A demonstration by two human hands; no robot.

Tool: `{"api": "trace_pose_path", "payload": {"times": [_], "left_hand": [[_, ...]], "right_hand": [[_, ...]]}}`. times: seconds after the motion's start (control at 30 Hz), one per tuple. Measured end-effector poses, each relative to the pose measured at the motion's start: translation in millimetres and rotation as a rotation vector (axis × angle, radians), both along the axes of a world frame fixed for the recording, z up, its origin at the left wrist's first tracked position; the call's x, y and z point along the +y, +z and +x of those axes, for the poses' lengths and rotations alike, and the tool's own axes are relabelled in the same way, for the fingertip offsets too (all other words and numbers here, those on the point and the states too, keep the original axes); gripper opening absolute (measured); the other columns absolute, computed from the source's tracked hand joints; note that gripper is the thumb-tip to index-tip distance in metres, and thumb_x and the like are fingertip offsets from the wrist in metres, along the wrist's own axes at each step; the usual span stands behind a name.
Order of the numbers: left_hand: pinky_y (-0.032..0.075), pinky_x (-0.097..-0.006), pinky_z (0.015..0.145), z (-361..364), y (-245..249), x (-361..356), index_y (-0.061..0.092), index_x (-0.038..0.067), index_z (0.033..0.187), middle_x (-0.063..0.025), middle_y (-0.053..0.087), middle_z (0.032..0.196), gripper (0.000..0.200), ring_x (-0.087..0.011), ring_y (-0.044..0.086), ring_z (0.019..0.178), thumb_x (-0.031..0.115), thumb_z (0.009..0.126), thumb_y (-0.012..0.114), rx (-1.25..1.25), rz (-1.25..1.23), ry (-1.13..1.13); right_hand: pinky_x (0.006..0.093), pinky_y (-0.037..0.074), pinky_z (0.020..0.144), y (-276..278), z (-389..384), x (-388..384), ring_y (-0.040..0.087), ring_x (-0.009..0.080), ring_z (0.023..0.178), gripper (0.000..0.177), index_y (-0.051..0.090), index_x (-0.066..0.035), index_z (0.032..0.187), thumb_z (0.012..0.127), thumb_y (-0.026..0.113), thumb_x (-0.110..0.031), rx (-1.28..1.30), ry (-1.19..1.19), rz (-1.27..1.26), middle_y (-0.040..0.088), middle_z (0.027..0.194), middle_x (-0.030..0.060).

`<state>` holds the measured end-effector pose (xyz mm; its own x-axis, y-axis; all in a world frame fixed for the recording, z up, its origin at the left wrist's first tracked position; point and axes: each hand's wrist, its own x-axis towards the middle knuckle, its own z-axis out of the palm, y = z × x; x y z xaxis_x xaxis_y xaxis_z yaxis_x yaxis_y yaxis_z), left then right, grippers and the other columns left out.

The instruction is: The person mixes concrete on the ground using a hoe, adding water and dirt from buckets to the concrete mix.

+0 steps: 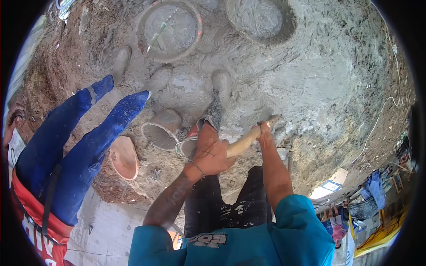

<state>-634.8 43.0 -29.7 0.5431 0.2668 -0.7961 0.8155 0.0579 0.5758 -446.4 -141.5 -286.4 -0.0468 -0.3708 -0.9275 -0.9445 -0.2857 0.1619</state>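
Observation:
A thick wooden handle (243,144) runs slantwise in front of me, over the wet mortar. My left hand (212,156) is closed around its lower end, and a bracelet circles that wrist. Farther up, my right hand (265,128) grips the same handle near its mud-smeared far end. I cannot make out a tool head there. Wet grey mortar (306,82) spreads widely over the ground beyond both hands. My muddy boot (220,86) stands in it. Below and left of that boot, a small bucket (188,146) is partly hidden behind my left hand.
A co-worker in blue trousers (100,137) stands at left, boots in the mortar. A tipped bucket (162,129) and an orange-brown basin (124,157) lie between us. Two round tubs (199,33) (290,26) of mortar are ahead. A pale cord (377,126) trails at right.

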Motion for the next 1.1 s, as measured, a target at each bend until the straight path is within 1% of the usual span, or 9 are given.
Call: {"api": "trace_pose_path", "payload": {"times": [0.1, 0.23, 0.3, 0.5, 0.67, 0.73, 0.8, 1.0, 1.1], "left_hand": [[0.047, -0.0411, 0.066, 5.6, 39.3, 48.2, 0.057, 0.0, 0.093, -0.0198, 0.061, 0.081, 0.039, -0.0347, 0.062, 0.075, 0.034, 0.076, 0.065, 0.065, 0.043, -0.063], [0.047, -0.0398, 0.059, 28.7, 69.3, 67.5, 0.056, -0.001, 0.095, -0.0165, 0.061, 0.076, 0.036, -0.0335, 0.061, 0.067, 0.028, 0.076, 0.065, 0.028, 0.264, -0.09], [0.048, -0.0388, 0.055, 49.4, 84.9, 56.2, 0.054, -0.002, 0.091, -0.0156, 0.06, 0.072, 0.036, -0.0309, 0.061, 0.061, 0.027, 0.075, 0.066, 0.03, 0.257, -0.091], [0.048, -0.0376, 0.052, 68.0, 115.1, 45.0, 0.055, -0.001, 0.087, -0.0145, 0.06, 0.07, 0.037, -0.0276, 0.062, 0.058, 0.032, 0.075, 0.065, -0.043, 0.351, -0.015], [0.049, -0.0348, 0.053, 62.9, 177.8, 80.9, 0.056, -0.003, 0.09, -0.0143, 0.06, 0.071, 0.04, -0.0272, 0.061, 0.058, 0.032, 0.073, 0.067, -0.207, 0.281, 0.04], [0.05, -0.0338, 0.054, 40.3, 204.0, 119.1, 0.058, -0.004, 0.095, -0.0142, 0.06, 0.072, 0.046, -0.0265, 0.062, 0.059, 0.031, 0.069, 0.073, -0.374, 0.417, 0.129], [0.05, -0.0333, 0.057, 6.5, 222.7, 159.6, 0.06, -0.003, 0.098, -0.0137, 0.061, 0.075, 0.051, -0.0258, 0.062, 0.061, 0.031, 0.064, 0.078, -0.324, 0.583, 0.124], [0.05, -0.0323, 0.059, -25.3, 182.4, 146.0, 0.061, -0.002, 0.095, -0.0116, 0.061, 0.077, 0.048, -0.0247, 0.063, 0.067, 0.03, 0.064, 0.078, -0.378, 0.532, 0.189], [0.049, -0.0314, 0.058, 28.4, 188.3, 110.9, 0.061, -0.002, 0.094, -0.0091, 0.059, 0.075, 0.047, -0.0227, 0.062, 0.066, 0.031, 0.064, 0.076, -0.579, 0.595, 0.284]], "right_hand": [[0.0333, 0.045, 0.044, 27.3, -18.5, 69.7, 0.047, 0.0219, 0.055, 0.024, 0.033, -0.003, 0.1, 0.088, 0.046, -0.02, -0.058, -0.175, 0.065, 0.043, 0.073, 0.0111], [0.0307, 0.046, 0.045, 20.7, -11.4, 100.0, 0.047, 0.0188, 0.055, 0.022, 0.034, -0.005, 0.097, 0.089, 0.046, -0.021, -0.075, -0.183, 0.23, 0.044, 0.073, 0.0104], [0.0272, 0.047, 0.046, 7.9, 7.4, 114.0, 0.047, 0.0149, 0.054, 0.02, 0.035, -0.007, 0.094, 0.088, 0.048, -0.02, 0.217, -0.525, 0.428, 0.044, 0.072, 0.0095], [0.0239, 0.047, 0.047, 36.9, 39.3, 162.7, 0.047, 0.0104, 0.053, 0.02, 0.038, -0.004, 0.09, 0.086, 0.051, -0.018, 0.224, -0.421, 0.576, 0.044, 0.071, 0.0076], [0.0248, 0.048, 0.048, 136.5, 67.9, 211.9, 0.047, 0.0098, 0.054, 0.016, 0.038, -0.007, 0.091, 0.085, 0.05, -0.015, 0.255, -0.436, 0.611, 0.044, 0.072, 0.007], [0.0254, 0.048, 0.049, 183.3, 67.7, 243.7, 0.047, 0.0116, 0.055, 0.014, 0.038, -0.005, 0.089, 0.086, 0.048, -0.014, 0.202, -0.365, 0.654, 0.044, 0.071, 0.0074], [0.0265, 0.048, 0.049, 223.5, 50.2, 277.8, 0.047, 0.015, 0.054, 0.014, 0.036, -0.004, 0.087, 0.087, 0.045, -0.015, 0.02, -0.262, 0.592, 0.044, 0.07, 0.0082], [0.0282, 0.045, 0.048, 183.2, 35.8, 265.9, 0.047, 0.0179, 0.055, 0.022, 0.036, -0.003, 0.085, 0.091, 0.048, -0.021, -0.139, -0.102, 0.513, 0.044, 0.068, 0.008], [0.0286, 0.048, 0.053, 189.8, 74.5, 229.6, 0.049, 0.0148, 0.06, 0.021, 0.037, 0.002, 0.087, 0.087, 0.049, -0.016, 0.27, -0.521, 0.716, 0.044, 0.071, 0.0075]]}}
